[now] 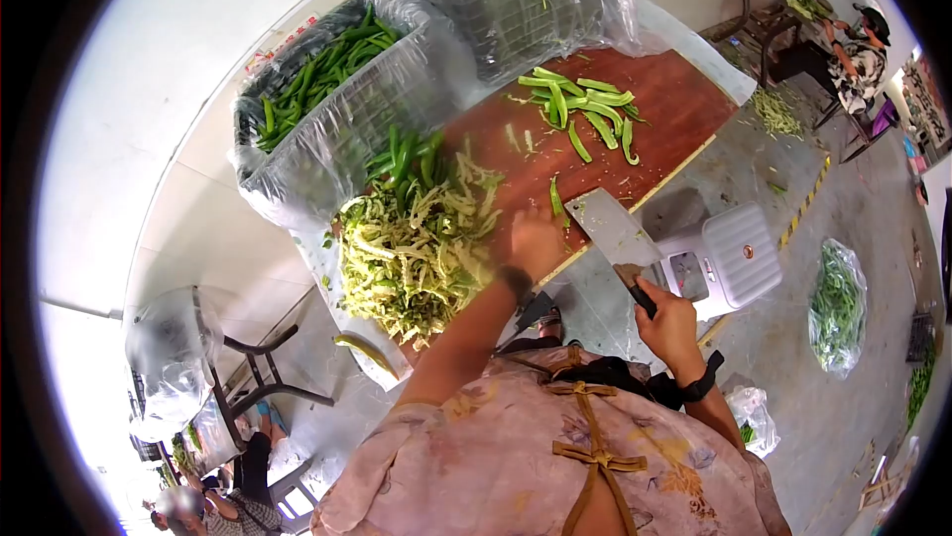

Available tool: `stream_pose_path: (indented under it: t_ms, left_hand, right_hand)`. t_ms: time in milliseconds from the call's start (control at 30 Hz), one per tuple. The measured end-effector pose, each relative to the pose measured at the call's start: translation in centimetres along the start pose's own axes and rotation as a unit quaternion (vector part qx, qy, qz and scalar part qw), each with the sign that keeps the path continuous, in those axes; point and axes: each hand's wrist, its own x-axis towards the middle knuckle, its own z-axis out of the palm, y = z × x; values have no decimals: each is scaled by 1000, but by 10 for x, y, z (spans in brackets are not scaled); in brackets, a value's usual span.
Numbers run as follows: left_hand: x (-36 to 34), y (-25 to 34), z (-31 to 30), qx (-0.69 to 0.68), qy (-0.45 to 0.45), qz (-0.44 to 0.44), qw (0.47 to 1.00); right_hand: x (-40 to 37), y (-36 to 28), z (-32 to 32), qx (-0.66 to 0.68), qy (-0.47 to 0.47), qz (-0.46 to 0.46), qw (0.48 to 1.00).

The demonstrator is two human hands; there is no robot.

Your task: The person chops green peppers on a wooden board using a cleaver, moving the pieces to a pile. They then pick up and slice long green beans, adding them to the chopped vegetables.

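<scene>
My right hand [670, 323] is wrapped round the dark handle of a cleaver [617, 231], its broad blade reaching over the front edge of the red-brown cutting board [684, 105]. My left hand [535, 241] is low over the board, left of the blade; its fingers are blurred and partly hidden. Beside its fingertips, by the blade's corner, lies a green pepper piece [556, 197]. Further back are several split green peppers [585, 105]. A heap of pale seedy pepper cores [412, 263] sits left of my left hand, with whole green peppers [409, 161] behind it.
A plastic-lined crate of green peppers [327, 70] stands at the back left, another lined crate [526, 10] beside it. A white lidded box [739, 253] is right of the cleaver. A bag of greens [836, 308] lies on the floor. Other people [861, 60] sit at far right and lower left.
</scene>
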Motion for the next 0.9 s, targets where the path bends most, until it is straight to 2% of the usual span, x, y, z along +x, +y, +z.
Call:
stream_pose_path:
  t_ms: [33,100,167,367,700,767,833,900]
  left_hand:
    - [-2,-1,7,0,0,0,1000]
    - [-6,-3,18,-21,64,28,997]
    - [-7,-4,19,-18,51,21,998]
    - [-10,-5,12,-41,42,18,998]
    - [-8,-5,7,-57,45,30,997]
    - [-7,-7,17,-53,49,32,997]
    - [-6,-12,14,-46,51,31,997]
    - [-4,-17,13,-141,-35,-17,989]
  right_hand:
    - [1,-5,-2,-16,-20,-2,1000]
    - [3,-12,-6,-32,-42,-4,999]
    - [7,-18,-8,-46,-87,-1,995]
    - [28,-28,4,-106,-109,-26,988]
    - [76,-19,38,-94,-106,-41,989]
    - [96,-13,51,-83,-32,-65,994]
    - [108,-20,47,-81,-28,-63,994]
    - [112,-25,38,-49,14,-36,998]
